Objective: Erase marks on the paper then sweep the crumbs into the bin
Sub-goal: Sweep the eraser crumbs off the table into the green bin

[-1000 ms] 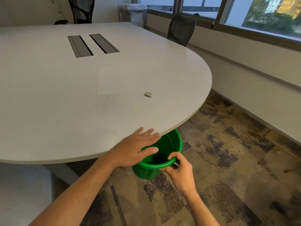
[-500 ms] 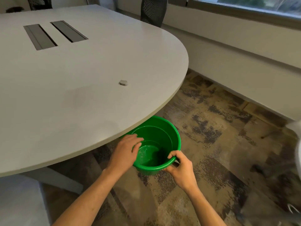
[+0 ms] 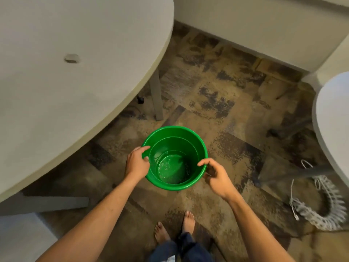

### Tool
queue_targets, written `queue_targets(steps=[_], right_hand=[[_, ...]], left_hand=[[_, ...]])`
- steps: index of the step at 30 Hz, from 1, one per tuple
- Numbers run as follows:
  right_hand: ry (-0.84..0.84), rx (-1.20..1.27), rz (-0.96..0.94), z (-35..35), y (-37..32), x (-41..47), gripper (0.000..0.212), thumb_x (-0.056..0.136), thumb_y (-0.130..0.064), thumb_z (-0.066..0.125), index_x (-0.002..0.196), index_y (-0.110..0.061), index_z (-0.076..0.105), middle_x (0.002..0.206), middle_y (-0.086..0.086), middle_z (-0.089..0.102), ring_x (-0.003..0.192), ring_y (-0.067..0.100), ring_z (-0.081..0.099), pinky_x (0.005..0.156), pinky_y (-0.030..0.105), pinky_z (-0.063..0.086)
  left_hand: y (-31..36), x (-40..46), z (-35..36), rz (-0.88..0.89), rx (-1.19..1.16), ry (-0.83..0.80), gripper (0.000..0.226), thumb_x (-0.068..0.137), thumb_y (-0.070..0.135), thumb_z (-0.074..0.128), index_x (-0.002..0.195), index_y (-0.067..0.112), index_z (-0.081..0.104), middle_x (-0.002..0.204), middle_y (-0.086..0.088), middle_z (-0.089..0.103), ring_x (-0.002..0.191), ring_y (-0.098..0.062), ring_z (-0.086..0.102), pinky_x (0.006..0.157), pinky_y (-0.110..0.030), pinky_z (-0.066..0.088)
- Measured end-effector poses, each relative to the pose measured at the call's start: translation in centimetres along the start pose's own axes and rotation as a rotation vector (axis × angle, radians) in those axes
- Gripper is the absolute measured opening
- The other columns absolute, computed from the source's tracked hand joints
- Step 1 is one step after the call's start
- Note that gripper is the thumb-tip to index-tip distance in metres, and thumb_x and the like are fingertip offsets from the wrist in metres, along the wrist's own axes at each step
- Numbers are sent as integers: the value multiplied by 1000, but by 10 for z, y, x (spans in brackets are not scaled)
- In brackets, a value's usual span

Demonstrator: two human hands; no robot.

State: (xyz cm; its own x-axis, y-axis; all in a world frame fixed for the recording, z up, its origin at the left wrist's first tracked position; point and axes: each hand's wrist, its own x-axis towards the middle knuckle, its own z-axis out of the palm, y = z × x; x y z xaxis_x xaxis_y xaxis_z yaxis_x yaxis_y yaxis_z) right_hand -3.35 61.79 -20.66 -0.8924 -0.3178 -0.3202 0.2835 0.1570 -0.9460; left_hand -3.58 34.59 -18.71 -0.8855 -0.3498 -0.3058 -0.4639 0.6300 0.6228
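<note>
A green plastic bin [image 3: 196, 140] is low over the patterned floor, just off the table's curved edge. Its inside holds a few pale specks at the bottom. My left hand [image 3: 135, 164] holds the bin's left rim, thumb inside and index finger lying along the rim. My right hand [image 3: 216, 173] grips the right rim, thumb on top and fingers curled outside. A small grey eraser [image 3: 71, 58] lies on the white table [image 3: 56, 103] at the upper left. The paper is out of view.
A grey table leg [image 3: 156, 95] stands behind the bin. A white chair seat [image 3: 334, 120] juts in at the right, with a coiled white cable [image 3: 329, 207] on the floor beneath it. My bare feet [image 3: 174, 226] stand just in front of the bin.
The view has tilted down and the bin has come out from under the table edge. My left hand left the tabletop and took the bin's left rim; my right hand stayed on the right rim.
</note>
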Motion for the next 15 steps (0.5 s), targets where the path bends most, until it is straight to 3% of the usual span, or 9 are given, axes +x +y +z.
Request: queue_targets(steps=[2,4,8,10,15], right_hand=[[101,188,84,-11,7,8,54,72,37,23,100,3,55,106,26,62,96,31,63,86,47,51],[211,287,170,-22,22,21,46,83,27,26,99,0,58,95,18,68,84,27,66,77,44,53],[357,230,209,-27,68,61,19,92,5,50,102,-8,61,87,16,54,82,28,58,77,55,54],[384,171,197,-29,102,84,21,88,2,60,98,-16,62,85,16,52,80,28,56,74,55,55],[466,98,219,-39,198,152,30,85,-1,63,92,-30,65,82,11,57,79,26,58,76,62,53]], left_hand=[[-4,9,15,20,-1,-18,44,88,-4,60,128,16,63,137,-9,56,127,-30,50,107,-32,36],[-10,24,39,32,-20,-52,45,87,-3,62,128,15,63,135,-10,57,125,-29,52,106,-33,38],[-26,58,91,32,-47,-71,44,88,-2,63,129,14,62,136,-9,56,126,-28,52,106,-31,38],[-39,81,123,31,-61,-66,43,89,-1,63,129,14,62,136,-10,57,126,-28,51,106,-32,39],[-84,151,205,23,-68,-134,47,91,2,61,135,19,57,143,-8,51,130,-27,48,108,-35,38]])
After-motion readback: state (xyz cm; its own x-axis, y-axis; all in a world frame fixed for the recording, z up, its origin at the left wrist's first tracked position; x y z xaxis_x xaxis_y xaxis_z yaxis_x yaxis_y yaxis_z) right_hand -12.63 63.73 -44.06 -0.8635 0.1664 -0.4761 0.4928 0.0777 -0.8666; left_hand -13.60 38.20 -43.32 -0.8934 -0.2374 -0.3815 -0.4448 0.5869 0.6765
